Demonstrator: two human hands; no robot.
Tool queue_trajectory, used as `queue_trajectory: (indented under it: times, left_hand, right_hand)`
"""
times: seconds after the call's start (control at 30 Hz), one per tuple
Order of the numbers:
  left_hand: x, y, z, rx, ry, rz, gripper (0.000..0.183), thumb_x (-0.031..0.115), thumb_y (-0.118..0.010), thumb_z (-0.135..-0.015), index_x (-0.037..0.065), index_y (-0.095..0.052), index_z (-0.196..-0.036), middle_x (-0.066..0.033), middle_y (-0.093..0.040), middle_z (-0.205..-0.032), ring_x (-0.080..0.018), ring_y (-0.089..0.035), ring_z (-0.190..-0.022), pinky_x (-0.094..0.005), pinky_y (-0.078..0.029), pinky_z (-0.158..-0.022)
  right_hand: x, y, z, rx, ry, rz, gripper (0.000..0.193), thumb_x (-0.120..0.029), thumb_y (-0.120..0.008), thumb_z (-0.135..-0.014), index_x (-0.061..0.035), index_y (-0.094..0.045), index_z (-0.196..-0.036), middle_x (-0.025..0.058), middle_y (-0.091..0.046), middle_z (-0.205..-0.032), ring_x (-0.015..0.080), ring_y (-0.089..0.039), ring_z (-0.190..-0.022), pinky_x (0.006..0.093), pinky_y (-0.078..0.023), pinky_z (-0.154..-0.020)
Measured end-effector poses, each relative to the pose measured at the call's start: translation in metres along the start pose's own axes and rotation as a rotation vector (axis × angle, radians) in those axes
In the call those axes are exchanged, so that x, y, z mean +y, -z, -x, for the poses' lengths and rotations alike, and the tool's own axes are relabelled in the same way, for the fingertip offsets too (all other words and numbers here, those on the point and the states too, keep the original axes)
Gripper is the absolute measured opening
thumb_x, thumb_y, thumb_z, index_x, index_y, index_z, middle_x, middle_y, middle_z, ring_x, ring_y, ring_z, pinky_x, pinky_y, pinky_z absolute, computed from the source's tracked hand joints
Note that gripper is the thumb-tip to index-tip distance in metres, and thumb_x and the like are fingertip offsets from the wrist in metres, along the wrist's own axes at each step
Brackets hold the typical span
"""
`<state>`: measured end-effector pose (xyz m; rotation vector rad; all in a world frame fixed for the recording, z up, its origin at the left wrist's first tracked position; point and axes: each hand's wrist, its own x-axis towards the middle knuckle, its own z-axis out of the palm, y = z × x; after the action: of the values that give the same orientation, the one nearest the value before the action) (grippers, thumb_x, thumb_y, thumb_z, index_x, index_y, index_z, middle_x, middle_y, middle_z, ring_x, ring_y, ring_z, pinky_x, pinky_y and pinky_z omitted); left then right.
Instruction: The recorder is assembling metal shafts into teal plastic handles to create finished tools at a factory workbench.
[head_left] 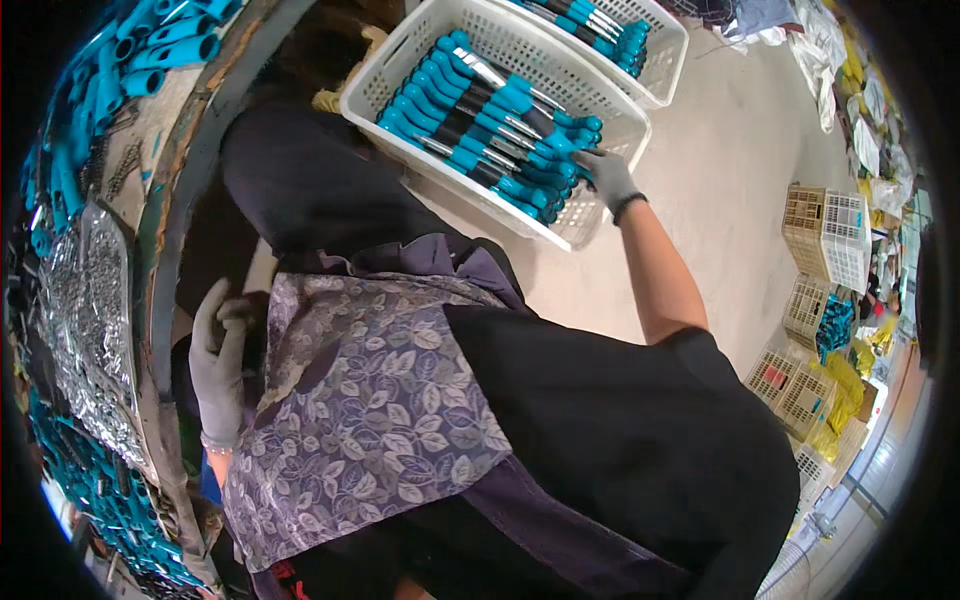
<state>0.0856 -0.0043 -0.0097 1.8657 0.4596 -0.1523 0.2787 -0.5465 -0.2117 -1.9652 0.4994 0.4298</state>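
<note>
A white perforated plastic crate (375, 75) holds a stack of teal-and-black tools (480, 110) with silver metal shafts and rounded teal ends, laid side by side in rows. My right hand (608, 180), in a grey glove with a dark cuff, reaches over the crate's right end. Its fingers close around the teal end of one tool at the stack's edge; the fingertips are partly hidden among the handles. My left hand (218, 360), also grey-gloved, hangs beside the workbench, away from the crate. Its fingers are apart and slightly bent, with nothing in them.
Along the left runs a workbench edge (165, 260). On it lie teal tubes (175, 55), a tray of small metal parts (95, 320) and more teal pieces (90, 490). A second white crate (665, 85) adjoins the first. Stacked crates (825, 230) stand on the right.
</note>
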Motion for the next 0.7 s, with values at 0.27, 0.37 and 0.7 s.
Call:
queue_trajectory:
  times: [0.27, 0.37, 0.7]
  left_hand:
    - [-0.011, 0.013, 0.010, 0.159, 0.055, 0.044, 0.042, 0.011, -0.051, -0.104, -0.001, -0.046, -0.144, -0.0088, -0.064, -0.118, -0.0120, -0.060, -0.098, -0.0251, -0.047, -0.092]
    - [-0.006, 0.026, 0.025, 0.207, 0.087, 0.000, 0.041, 0.009, -0.055, -0.101, -0.002, -0.049, -0.140, -0.0081, -0.065, -0.113, -0.0131, -0.061, -0.099, -0.0259, -0.048, -0.091]
    - [-0.009, 0.062, 0.064, 0.105, -0.253, -0.134, 0.039, 0.014, -0.064, -0.094, 0.001, -0.059, -0.130, -0.0149, -0.068, -0.109, -0.0225, -0.066, -0.099, -0.0335, -0.051, -0.088]
  right_hand:
    - [0.093, -0.086, -0.105, -0.244, -0.056, 1.082, 0.053, -0.045, -0.056, -0.089, -0.0052, -0.069, -0.121, 0.0196, -0.066, -0.126, 0.0324, -0.063, -0.118, 0.0398, -0.049, -0.101]
    - [0.023, -0.111, -0.068, -0.305, -0.125, 1.329, 0.042, -0.034, -0.062, -0.084, -0.0104, -0.072, -0.117, 0.0172, -0.066, -0.127, 0.0312, -0.065, -0.117, 0.0390, -0.052, -0.097]
    - [-0.281, -0.196, 0.099, -0.085, 1.092, 0.190, 0.019, -0.014, -0.061, -0.095, 0.0003, -0.070, -0.103, 0.0188, -0.069, -0.103, 0.0358, -0.064, -0.097, 0.0423, -0.049, -0.091]
